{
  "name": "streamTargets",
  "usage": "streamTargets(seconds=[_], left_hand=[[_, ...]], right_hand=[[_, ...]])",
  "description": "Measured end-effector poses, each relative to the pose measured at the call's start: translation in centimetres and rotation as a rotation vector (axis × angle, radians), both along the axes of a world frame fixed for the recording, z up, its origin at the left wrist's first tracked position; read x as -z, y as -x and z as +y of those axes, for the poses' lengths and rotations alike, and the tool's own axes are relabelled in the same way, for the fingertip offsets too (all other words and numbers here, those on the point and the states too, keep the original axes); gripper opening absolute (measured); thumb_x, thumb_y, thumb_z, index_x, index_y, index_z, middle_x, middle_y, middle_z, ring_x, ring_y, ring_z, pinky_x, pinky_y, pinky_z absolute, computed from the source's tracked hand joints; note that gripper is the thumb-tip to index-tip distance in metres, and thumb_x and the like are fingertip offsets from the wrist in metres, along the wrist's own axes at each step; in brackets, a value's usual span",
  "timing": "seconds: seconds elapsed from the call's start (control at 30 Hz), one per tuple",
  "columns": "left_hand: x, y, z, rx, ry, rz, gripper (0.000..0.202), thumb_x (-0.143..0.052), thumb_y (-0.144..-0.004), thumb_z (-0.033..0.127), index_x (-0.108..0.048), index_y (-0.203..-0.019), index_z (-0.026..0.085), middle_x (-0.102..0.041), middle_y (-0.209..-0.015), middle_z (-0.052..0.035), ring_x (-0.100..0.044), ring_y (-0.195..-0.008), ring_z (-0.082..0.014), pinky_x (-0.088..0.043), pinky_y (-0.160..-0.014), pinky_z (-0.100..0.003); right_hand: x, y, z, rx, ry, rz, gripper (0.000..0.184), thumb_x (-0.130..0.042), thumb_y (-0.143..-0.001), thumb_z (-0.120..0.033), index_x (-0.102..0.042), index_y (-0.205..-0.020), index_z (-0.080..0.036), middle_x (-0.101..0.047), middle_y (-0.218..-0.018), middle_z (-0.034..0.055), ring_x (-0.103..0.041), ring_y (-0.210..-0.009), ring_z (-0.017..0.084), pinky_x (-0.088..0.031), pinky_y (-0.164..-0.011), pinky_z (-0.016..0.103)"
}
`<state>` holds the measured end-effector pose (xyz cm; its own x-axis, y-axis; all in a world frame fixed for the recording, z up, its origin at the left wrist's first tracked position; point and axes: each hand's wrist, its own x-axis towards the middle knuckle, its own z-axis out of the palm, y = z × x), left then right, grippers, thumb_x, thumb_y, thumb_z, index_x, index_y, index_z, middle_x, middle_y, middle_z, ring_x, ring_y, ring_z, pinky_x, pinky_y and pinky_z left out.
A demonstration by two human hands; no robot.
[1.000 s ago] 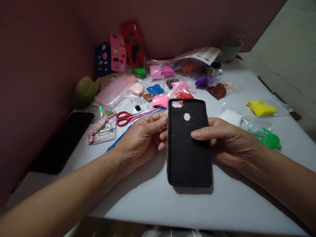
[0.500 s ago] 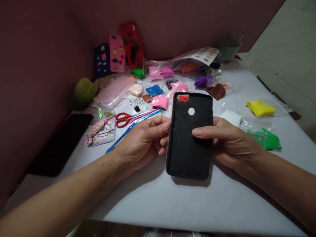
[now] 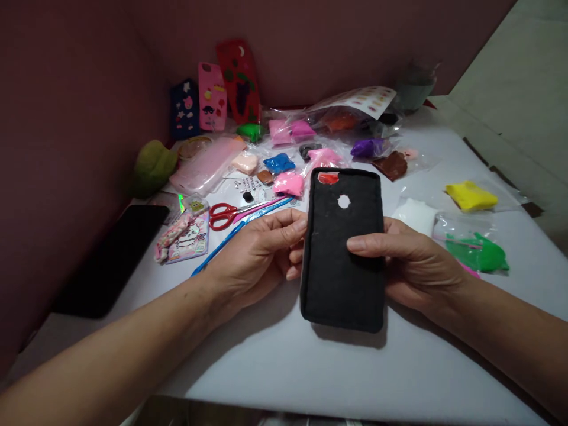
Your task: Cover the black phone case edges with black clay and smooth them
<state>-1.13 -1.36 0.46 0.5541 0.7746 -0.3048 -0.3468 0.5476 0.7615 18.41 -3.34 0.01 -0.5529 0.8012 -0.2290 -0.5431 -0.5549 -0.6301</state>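
Note:
A black phone case (image 3: 341, 278), its back facing me, is held up above the white table. Its round hole shows white, and red shows in the camera cutout at its upper left. My right hand (image 3: 412, 257) grips the right side, thumb flat on the back and fingers behind. At the left edge, my left hand (image 3: 266, 248) pinches the rim between thumb and curled fingers. Close beyond the left hand lie red-handled scissors (image 3: 223, 216) and blue tools (image 3: 217, 248). To the right of my right hand is a bag of green clay (image 3: 483, 253).
Three decorated cases, including a pink one (image 3: 212, 97), lean on the back wall. Several clay packets, such as a blue one (image 3: 278, 162) and a yellow one (image 3: 471, 196), cover the far table. A dark phone (image 3: 113, 260) lies left, near a green fruit (image 3: 154, 168). A jar (image 3: 416, 89) stands back right.
The black case has tipped slightly, its lower end a little lower and further right in view. Both hands keep their hold. The whole scene has shifted slightly right.

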Motion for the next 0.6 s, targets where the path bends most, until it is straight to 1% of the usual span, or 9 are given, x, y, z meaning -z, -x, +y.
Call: streamTargets(seconds=[0.07, 0.13, 0.3, 0.37, 0.5, 0.6], left_hand=[[-0.05, -0.01, -0.01, 0.002, 0.001, -0.006, 0.019, -0.058, -0.093, 0.021, -0.059, -0.075, 0.013, -0.044, -0.060, 0.0023, -0.042, -0.049, -0.0061, -0.039, -0.043, -0.014], [-0.15, -0.03, -0.05, 0.011, 0.006, -0.007, 0.019, -0.057, -0.093, 0.021, -0.061, -0.077, 0.013, -0.045, -0.061, 0.0016, -0.042, -0.050, -0.0063, -0.040, -0.043, -0.014], [-0.39, -0.08, -0.18, 0.047, 0.042, -0.002, 0.019, -0.059, -0.092, 0.018, -0.063, -0.075, 0.012, -0.046, -0.058, 0.0013, -0.041, -0.048, -0.0058, -0.038, -0.042, -0.012], [-0.37, -0.08, -0.20, 0.044, 0.041, 0.000, 0.019, -0.060, -0.091, 0.017, -0.063, -0.073, 0.012, -0.046, -0.057, 0.0014, -0.040, -0.048, -0.0056, -0.037, -0.042, -0.012], [-0.25, 0.00, -0.15, 0.036, 0.038, 0.002, 0.018, -0.062, -0.090, 0.018, -0.063, -0.072, 0.012, -0.046, -0.055, 0.0017, -0.040, -0.048, -0.0056, -0.037, -0.042, -0.012], [-0.21, 0.05, -0.09, 0.042, 0.044, -0.001, 0.019, -0.061, -0.091, 0.019, -0.063, -0.073, 0.012, -0.046, -0.057, 0.0015, -0.041, -0.048, -0.0057, -0.037, -0.041, -0.012]], right_hand=[[0.02, 0.07, 0.03, 0.011, 0.018, -0.028, 0.028, -0.071, -0.076, -0.010, -0.075, -0.104, -0.008, -0.076, -0.098, 0.0157, -0.074, -0.089, 0.029, -0.059, -0.091, 0.047], [0.03, 0.16, 0.16, 0.056, 0.031, -0.053, 0.028, -0.072, -0.074, -0.010, -0.075, -0.102, -0.008, -0.076, -0.098, 0.0157, -0.074, -0.089, 0.029, -0.058, -0.092, 0.049], [0.07, 0.23, 0.56, 0.192, 0.064, -0.102, 0.022, -0.075, -0.067, -0.008, -0.076, -0.089, -0.009, -0.076, -0.091, 0.0134, -0.074, -0.080, 0.028, -0.060, -0.086, 0.050], [0.09, 0.25, 0.59, 0.193, 0.068, -0.096, 0.021, -0.076, -0.067, -0.008, -0.076, -0.088, -0.009, -0.076, -0.090, 0.0126, -0.074, -0.078, 0.027, -0.061, -0.084, 0.049], [0.12, 0.40, 0.48, 0.150, 0.045, -0.062, 0.023, -0.077, -0.067, -0.008, -0.078, -0.089, -0.011, -0.077, -0.091, 0.0109, -0.074, -0.078, 0.023, -0.062, -0.084, 0.042], [0.13, 0.48, 0.39, 0.128, 0.036, -0.036, 0.021, -0.074, -0.070, -0.007, -0.078, -0.090, -0.011, -0.077, -0.094, 0.0115, -0.074, -0.082, 0.025, -0.062, -0.086, 0.043]])
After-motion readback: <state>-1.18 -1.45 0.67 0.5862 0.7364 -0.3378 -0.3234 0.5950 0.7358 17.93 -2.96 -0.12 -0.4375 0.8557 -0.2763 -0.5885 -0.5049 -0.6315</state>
